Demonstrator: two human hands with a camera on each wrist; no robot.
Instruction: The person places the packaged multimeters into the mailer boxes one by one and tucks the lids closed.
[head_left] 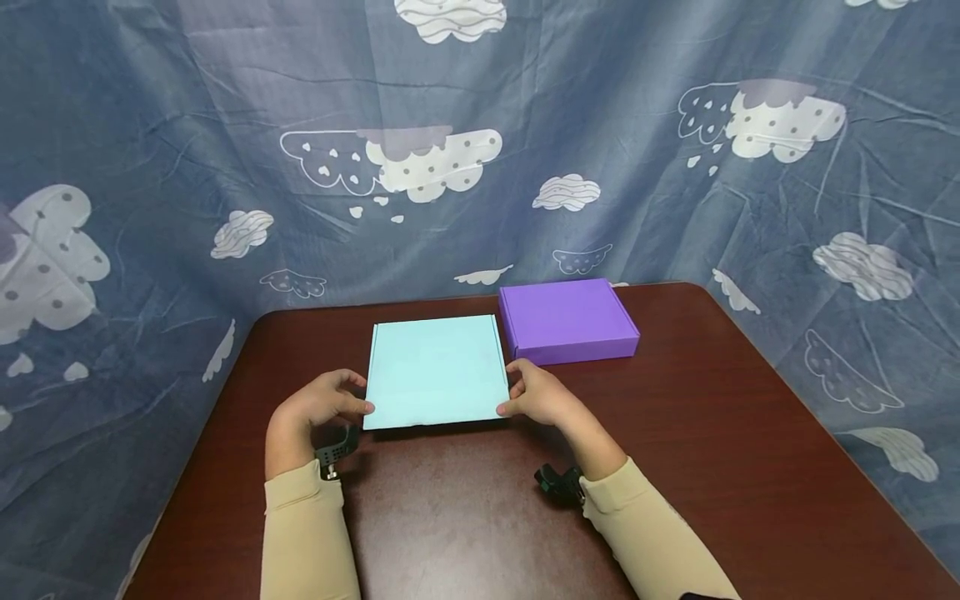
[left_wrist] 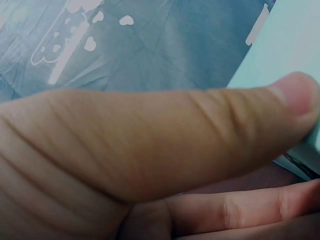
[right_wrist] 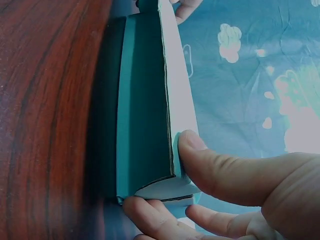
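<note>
A flat light-teal cardboard box lies on the dark wooden table, its front edge lifted a little. My left hand pinches its near left corner, thumb on top and fingers below. My right hand pinches the near right corner the same way, thumb on the lid and fingers under the box. A purple box of like size lies shut just behind and to the right, close to the teal one.
A blue cloth with white clouds hangs round the table's back and sides. Bare tabletop lies in front of the hands and to the right of the purple box. Wrist cameras are strapped under both sleeves.
</note>
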